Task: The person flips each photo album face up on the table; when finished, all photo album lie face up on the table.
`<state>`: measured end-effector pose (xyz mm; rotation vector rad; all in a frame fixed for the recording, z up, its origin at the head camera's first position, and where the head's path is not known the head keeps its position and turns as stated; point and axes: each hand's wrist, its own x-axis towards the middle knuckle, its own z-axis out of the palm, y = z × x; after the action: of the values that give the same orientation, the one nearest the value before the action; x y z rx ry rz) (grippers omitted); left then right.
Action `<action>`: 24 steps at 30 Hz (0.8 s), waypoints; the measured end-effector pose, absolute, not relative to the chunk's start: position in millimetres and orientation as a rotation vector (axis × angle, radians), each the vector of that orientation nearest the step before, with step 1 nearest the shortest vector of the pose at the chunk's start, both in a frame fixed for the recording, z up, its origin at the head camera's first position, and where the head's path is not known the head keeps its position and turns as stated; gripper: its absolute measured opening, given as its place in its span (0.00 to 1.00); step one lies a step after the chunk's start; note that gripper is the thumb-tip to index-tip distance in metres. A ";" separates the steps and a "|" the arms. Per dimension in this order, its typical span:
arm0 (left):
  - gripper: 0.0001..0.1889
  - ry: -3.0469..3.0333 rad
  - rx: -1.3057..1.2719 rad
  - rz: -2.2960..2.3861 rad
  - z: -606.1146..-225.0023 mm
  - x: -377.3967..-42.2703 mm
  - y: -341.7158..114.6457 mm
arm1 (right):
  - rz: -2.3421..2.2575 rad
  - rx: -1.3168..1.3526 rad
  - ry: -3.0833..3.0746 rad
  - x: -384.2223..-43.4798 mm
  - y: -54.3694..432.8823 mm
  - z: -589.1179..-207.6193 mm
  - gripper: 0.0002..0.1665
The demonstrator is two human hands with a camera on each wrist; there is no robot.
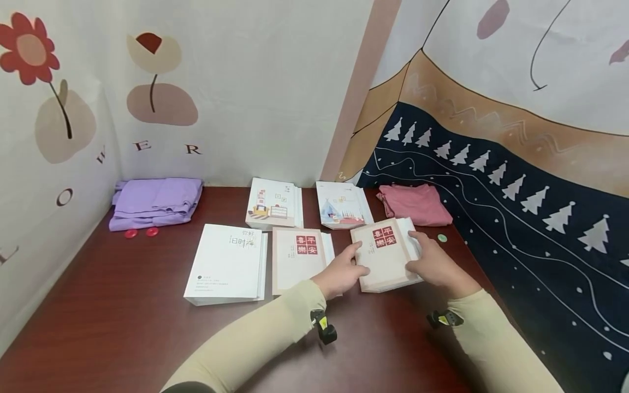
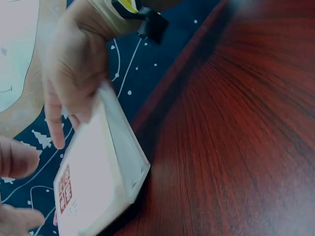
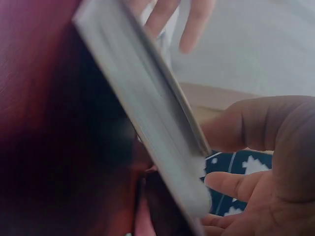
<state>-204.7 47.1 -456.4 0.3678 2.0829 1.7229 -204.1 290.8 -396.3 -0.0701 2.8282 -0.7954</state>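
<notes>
A cream photo album (image 1: pixel 383 262) with red square characters on its cover is tilted up off the table in the head view. My right hand (image 1: pixel 434 265) pinches its right edge, thumb on the cover and fingers at the side and behind. At its left edge is my left hand (image 1: pixel 344 270), thumb and fingers spread, fingertips overlapping the cover in the head view. The right wrist view shows the album's page edges (image 3: pixel 142 93) from the side. Beside it lies a matching cream album (image 1: pixel 295 267), partly covered by my left hand.
A larger white album (image 1: pixel 226 262) lies at the left. Behind stand two illustrated albums, one left (image 1: pixel 272 202) and one right (image 1: pixel 341 204). Folded purple cloth (image 1: pixel 157 202) and pink cloth (image 1: pixel 415 202) lie at the back. Small red discs (image 1: pixel 152 231) and a green disc (image 1: pixel 442 238) are nearby.
</notes>
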 end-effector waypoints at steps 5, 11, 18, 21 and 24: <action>0.40 2.109 0.288 1.713 -457.1 -205.3 42.9 | -0.863 -0.018 2.743 -210.9 294.8 -412.5 0.53; 0.39 2.173 0.276 1.670 -455.0 -203.0 36.8 | -0.948 -0.011 2.616 -211.7 292.5 -425.7 0.51; 0.40 2.222 0.297 1.611 -450.4 -198.5 32.1 | -0.936 0.003 2.617 -212.4 286.3 -428.5 0.48; 0.40 2.226 0.306 1.607 -449.8 -198.3 30.3 | -0.923 -0.001 2.625 -212.1 283.8 -428.7 0.47; 0.40 2.224 0.322 1.606 -448.3 -198.2 27.7 | -0.913 -0.002 2.633 -212.5 283.4 -430.5 0.47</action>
<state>-198.2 27.7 -448.3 0.3218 2.2237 1.6057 -212.5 283.4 -430.5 -0.0017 2.6334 -0.9127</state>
